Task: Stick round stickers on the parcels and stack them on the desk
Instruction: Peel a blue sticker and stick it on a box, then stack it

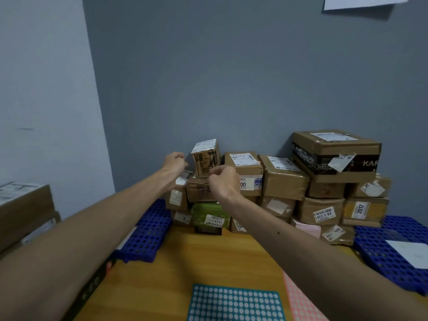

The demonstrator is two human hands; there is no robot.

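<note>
A small brown parcel (pixel 206 158) with a white label stands slightly tilted on top of the parcel stack (pixel 282 181) against the grey wall. My left hand (pixel 174 162) hovers just left of it with curled fingers, and a narrow gap separates them. My right hand (pixel 223 179) is a loose fist in front of the parcel's lower right corner; I cannot tell whether it touches. Neither hand visibly holds anything. A teal sheet of round stickers (pixel 234 302) and a pink one (pixel 301 302) lie on the wooden desk (pixel 196 258) near me.
Blue perforated trays lie at the left (pixel 148 235) and right (pixel 393 251) of the desk, the right one bearing a white paper (pixel 414 251). More cardboard boxes (pixel 23 212) stand at the far left. A large black-banded box (pixel 335 154) tops the stack's right side.
</note>
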